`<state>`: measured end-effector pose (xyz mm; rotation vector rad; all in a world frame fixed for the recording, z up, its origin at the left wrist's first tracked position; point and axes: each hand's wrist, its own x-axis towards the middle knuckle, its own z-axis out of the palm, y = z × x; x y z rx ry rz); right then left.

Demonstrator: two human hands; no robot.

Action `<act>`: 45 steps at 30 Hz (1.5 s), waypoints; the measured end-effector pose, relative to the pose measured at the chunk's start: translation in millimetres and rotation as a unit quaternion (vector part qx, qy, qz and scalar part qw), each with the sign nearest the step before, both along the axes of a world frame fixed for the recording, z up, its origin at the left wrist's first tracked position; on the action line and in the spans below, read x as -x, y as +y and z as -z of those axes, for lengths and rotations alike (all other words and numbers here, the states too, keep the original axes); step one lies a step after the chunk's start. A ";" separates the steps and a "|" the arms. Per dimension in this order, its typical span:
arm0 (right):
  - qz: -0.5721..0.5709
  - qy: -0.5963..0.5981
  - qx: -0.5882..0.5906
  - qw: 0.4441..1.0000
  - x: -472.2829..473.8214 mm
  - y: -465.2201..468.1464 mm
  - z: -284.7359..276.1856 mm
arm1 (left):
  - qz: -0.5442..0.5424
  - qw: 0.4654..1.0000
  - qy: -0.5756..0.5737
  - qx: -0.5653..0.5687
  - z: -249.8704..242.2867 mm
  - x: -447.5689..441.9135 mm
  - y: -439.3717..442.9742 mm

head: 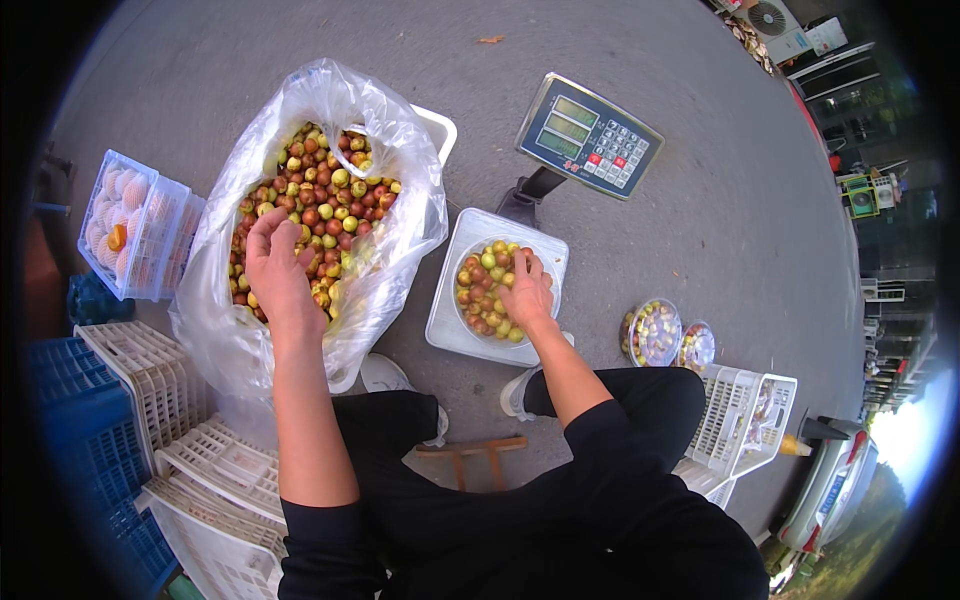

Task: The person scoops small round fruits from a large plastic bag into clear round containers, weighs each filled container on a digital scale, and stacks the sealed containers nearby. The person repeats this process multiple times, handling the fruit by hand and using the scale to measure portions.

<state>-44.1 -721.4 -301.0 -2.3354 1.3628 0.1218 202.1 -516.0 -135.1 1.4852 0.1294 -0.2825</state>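
Observation:
Red and green jujubes fill a large crate lined with a clear plastic bag. My left hand is over their near left part with its fingers curled; whether it holds a fruit cannot be told. A round clear plastic tub of jujubes stands on the metal platform of a digital scale. On the tub's right side my right hand rests with bent fingers on the fruit; its grip is partly hidden. The scale's display and keypad panel stands on a post behind the platform.
Net-wrapped fruit fills a clear plastic crate at left, above white and blue plastic crates. Lidded tubs of jujubes stand at right, near a white crate. A wooden stool shows between my legs. A car is farther off.

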 end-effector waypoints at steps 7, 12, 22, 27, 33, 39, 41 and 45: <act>-0.015 0.077 -0.006 0.997 -22.6 -15.4 10.9 | 0.019 1.000 0.017 0.015 1.9 -0.1 0.1; 0.015 0.077 -0.004 0.997 -29.4 -16.0 11.8 | 0.012 1.000 0.020 0.014 2.8 1.3 -5.4; 0.049 0.044 -0.003 0.998 -16.7 -29.7 18.6 | 0.029 0.999 0.023 -0.003 3.8 1.6 -7.0; 0.336 -0.326 -0.346 0.813 9.7 -32.2 -17.6 | 0.026 0.999 0.026 0.001 8.2 -0.3 -3.5; 0.264 -0.605 -0.637 0.398 60.6 -15.5 -49.0 | 0.038 0.999 0.028 0.003 7.8 1.5 -5.1; 0.236 -0.582 -0.674 0.389 28.7 -0.8 -69.9 | 0.044 0.998 0.044 0.012 2.8 6.1 -10.3; 0.231 -0.547 -0.681 0.428 13.0 10.2 -74.6 | 0.044 0.998 0.045 0.015 5.5 5.1 -10.1; 0.208 -0.524 -0.692 0.451 -5.0 25.0 -80.8 | 0.033 0.998 0.047 0.040 5.6 8.3 -14.2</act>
